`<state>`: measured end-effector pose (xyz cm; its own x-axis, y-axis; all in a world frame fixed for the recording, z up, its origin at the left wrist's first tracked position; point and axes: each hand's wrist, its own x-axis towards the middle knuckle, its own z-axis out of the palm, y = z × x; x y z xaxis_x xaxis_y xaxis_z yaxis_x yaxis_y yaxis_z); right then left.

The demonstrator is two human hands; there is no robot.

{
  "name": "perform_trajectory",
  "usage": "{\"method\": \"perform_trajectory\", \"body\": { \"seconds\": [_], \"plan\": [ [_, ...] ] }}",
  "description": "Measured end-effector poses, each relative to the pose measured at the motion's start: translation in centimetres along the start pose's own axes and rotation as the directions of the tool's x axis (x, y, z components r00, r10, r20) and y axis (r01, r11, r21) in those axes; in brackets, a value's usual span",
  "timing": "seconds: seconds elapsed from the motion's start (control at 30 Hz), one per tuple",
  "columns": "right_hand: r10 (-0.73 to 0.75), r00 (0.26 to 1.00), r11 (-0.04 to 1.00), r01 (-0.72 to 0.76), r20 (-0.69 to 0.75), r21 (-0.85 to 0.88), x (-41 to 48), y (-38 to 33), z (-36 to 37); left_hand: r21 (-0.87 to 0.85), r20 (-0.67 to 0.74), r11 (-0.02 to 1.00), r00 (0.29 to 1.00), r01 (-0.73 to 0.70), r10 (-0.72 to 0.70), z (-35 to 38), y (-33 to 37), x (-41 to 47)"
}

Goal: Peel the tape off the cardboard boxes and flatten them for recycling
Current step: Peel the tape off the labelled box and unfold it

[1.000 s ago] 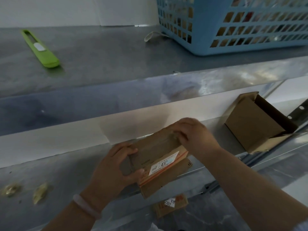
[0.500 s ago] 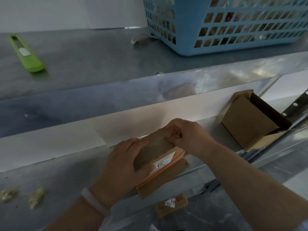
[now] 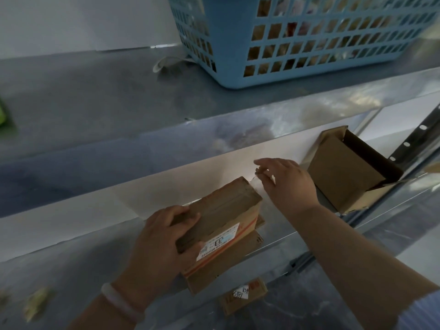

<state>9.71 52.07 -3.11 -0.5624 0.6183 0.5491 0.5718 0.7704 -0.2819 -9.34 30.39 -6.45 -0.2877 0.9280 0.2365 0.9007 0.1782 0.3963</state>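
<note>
A small brown cardboard box (image 3: 228, 208) with a white label and an orange stripe lies on the lower metal shelf (image 3: 71, 263), on top of a flattened piece of cardboard (image 3: 221, 265). My left hand (image 3: 157, 246) grips the box's near left end, thumb on the labelled side. My right hand (image 3: 290, 184) is lifted just beyond the box's far corner. Its thumb and forefinger pinch a thin strip of clear tape (image 3: 255, 177) that runs down to that corner.
An open empty cardboard box (image 3: 340, 172) lies on its side at the right of the shelf. A blue plastic basket (image 3: 309, 44) stands on the upper shelf, with a green cutter (image 3: 2, 115) at the left edge. Crumpled tape scraps (image 3: 35, 303) lie lower left. A labelled cardboard piece (image 3: 242, 294) lies below.
My right hand has lifted off the box's far end and pulled up and to the right, drawing the tape strip away. My left hand has slid further onto the box.
</note>
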Motion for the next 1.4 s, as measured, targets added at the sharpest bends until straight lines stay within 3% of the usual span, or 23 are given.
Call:
{"method": "perform_trajectory", "body": {
  "seconds": [0.1,0.23,0.33,0.5,0.63,0.77,0.87,1.0,1.07,1.27,1.4],
  "plan": [
    [-0.133,0.989,0.991,0.134,-0.058,0.015,0.1,-0.7,-0.1,-0.008,-0.01,1.0,1.0,0.001,-0.001,0.0,0.2,0.0],
    [-0.32,0.941,0.945,0.308,0.11,0.11,-0.5,-2.1,0.3,-0.016,-0.022,1.0,1.0,-0.004,0.003,0.0,0.3,-0.1],
    [-0.278,0.913,0.958,0.241,0.297,0.156,-1.8,-3.2,0.7,-0.015,-0.017,1.0,1.0,-0.003,0.003,-0.1,0.5,0.0],
    [-0.144,0.911,0.976,0.066,0.386,0.209,-2.3,-3.4,0.2,-0.022,-0.013,1.0,1.0,-0.002,0.002,-0.1,0.4,-0.1],
    [0.082,0.836,0.929,-0.261,0.543,0.262,-1.3,-3.1,-0.4,-0.038,-0.013,0.999,1.0,-0.027,0.027,-0.1,0.2,-0.1],
    [-0.022,0.784,0.989,-0.075,0.62,0.13,0.2,-3.2,-0.4,-0.051,-0.008,0.998,0.999,-0.034,0.034,-0.1,0.0,0.0],
    [0.03,0.816,0.986,-0.12,0.578,0.117,0.2,-2.8,-0.3,-0.05,-0.017,0.998,0.999,-0.035,0.034,-0.1,-0.1,0.0],
    [0.123,0.957,0.985,-0.149,0.261,0.084,-0.5,-1.5,-0.4,-0.051,-0.01,0.998,0.999,-0.031,0.03,-0.1,-0.1,0.0],
    [0.139,0.98,0.989,-0.146,0.144,0.034,-0.6,-0.5,-0.3,-0.04,0.005,0.999,1.0,-0.029,0.03,-0.1,-0.2,0.0],
    [0.238,0.961,0.935,-0.266,0.143,0.235,-0.9,0.1,0.3,-0.023,0.021,0.999,0.999,-0.03,0.03,-0.1,-0.2,0.0],
    [0.264,0.918,0.882,-0.353,0.295,0.311,-1.7,-0.6,0.2,-0.02,0.011,0.999,0.999,-0.04,0.04,-0.3,0.0,0.0]
  ]
}}
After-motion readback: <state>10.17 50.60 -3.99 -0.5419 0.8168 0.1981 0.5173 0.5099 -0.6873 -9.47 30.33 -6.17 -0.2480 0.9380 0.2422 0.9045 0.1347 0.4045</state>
